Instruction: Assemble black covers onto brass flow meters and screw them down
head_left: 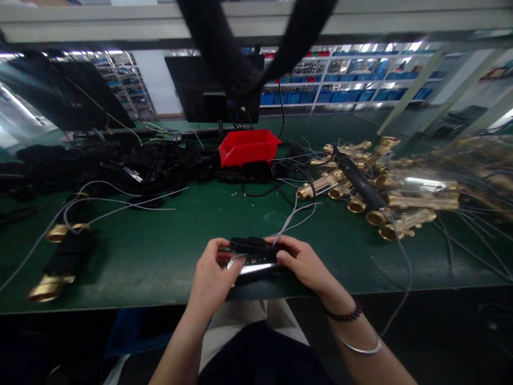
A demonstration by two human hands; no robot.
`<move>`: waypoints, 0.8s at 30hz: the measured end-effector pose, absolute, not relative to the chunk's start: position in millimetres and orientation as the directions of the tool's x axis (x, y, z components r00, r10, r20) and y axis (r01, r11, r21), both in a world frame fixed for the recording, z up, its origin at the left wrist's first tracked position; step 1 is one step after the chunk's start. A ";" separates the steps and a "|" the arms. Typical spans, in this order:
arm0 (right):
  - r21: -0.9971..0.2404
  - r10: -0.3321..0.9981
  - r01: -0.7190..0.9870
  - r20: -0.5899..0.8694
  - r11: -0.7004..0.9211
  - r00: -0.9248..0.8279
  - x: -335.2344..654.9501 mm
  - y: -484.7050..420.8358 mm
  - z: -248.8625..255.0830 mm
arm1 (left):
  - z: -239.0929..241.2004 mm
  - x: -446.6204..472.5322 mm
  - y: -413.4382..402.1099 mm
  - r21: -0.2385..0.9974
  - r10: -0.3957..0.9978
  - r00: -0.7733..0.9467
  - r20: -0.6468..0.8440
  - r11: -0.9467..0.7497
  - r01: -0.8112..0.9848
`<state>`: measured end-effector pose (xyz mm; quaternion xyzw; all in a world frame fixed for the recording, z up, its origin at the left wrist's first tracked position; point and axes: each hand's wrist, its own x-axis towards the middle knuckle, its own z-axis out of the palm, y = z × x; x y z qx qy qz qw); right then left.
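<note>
Both hands hold a small black rectangular module [253,251] just above the near edge of the green table [160,251]. My left hand [211,272] grips its left end, thumb on top. My right hand [306,262] grips the right end, where thin grey wires [294,211] leave the module and run away across the table. A shiny strip shows under the module between my fingers.
A pile of brass fittings [385,187] with black housings and wires lies at the right. A red bin [248,147] stands at the back centre, before a dark monitor [212,88]. Black parts [132,166] are heaped at back left. An assembled brass-ended unit [60,256] lies at left.
</note>
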<state>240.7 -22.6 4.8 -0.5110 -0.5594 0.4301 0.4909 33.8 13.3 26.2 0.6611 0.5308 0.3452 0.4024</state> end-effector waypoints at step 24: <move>-0.997 0.983 0.066 0.044 0.032 0.178 216.4 -13.8 7.7 | 20.7 34.5 14.5 0.796 0.916 0.314 0.250 -0.379 0.472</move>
